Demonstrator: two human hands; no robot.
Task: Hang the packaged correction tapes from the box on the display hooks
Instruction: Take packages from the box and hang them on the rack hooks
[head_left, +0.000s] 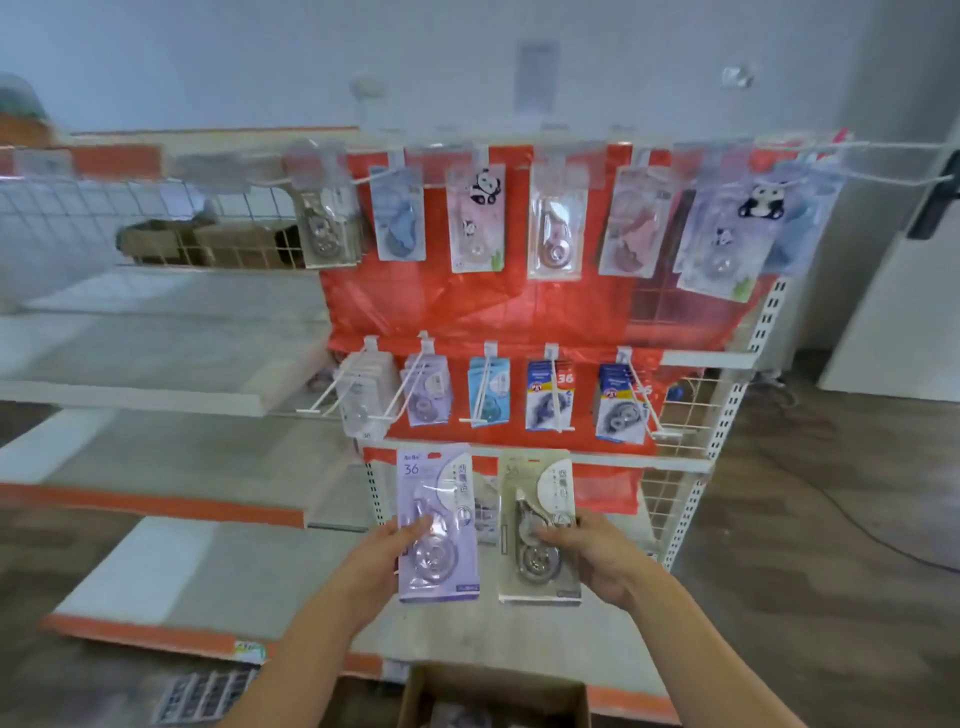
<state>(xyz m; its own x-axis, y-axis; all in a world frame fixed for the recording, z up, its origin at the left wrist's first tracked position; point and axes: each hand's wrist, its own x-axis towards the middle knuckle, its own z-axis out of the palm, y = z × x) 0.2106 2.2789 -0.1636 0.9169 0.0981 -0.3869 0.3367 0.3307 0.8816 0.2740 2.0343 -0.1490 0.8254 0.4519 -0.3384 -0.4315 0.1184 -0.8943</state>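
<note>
Left thumb lies across the clear blister of the lilac carded correction-tape pack (438, 522), the other fingers hidden behind the card; the left hand (387, 545) pinches it upright. Right hand (582, 545) pinches the cream carded correction-tape pack (538, 527) the same way. I read the 2 packs, held side by side and face-out with their top edges uppermost, as being sorted by colour before hanging. Above them, the lower row of white wire display hooks (415, 387) carries matching packs against the red backing sheet (478, 306); a lilac set hangs second from left. The brown cardboard box (496, 693) sits open below my wrists. Upper row already stocked.
</note>
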